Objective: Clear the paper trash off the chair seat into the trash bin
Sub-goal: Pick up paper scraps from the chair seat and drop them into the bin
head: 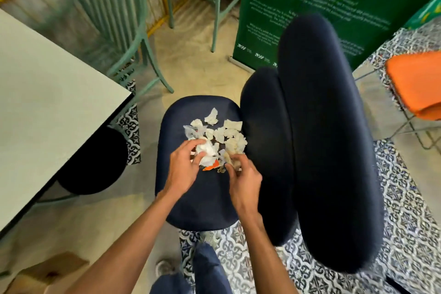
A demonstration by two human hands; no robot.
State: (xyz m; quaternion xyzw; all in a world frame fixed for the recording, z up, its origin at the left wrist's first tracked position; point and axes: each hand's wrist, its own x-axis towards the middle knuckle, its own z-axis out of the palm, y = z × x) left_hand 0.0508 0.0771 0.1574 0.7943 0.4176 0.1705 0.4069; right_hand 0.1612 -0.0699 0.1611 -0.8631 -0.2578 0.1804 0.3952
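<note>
Here, a person leans over a dark blue office chair seat (198, 198) scattered with crumpled white paper scraps (226, 133). The scraps lie in a loose pile from the middle of the seat toward the padded chair back (322, 126) at the right. The left hand (183, 164) has its fingers curled around a white paper wad (208, 150) at the near edge of the pile. The right hand (243, 179), just beside it, pinches a tan scrap (230, 159) between thumb and bent fingers. A small orange scrap (211, 166) lies between the two hands. A pale table (47, 93) stands to the left, with a round black shape (93, 160) beneath it; whether that is the bin I cannot tell.
</note>
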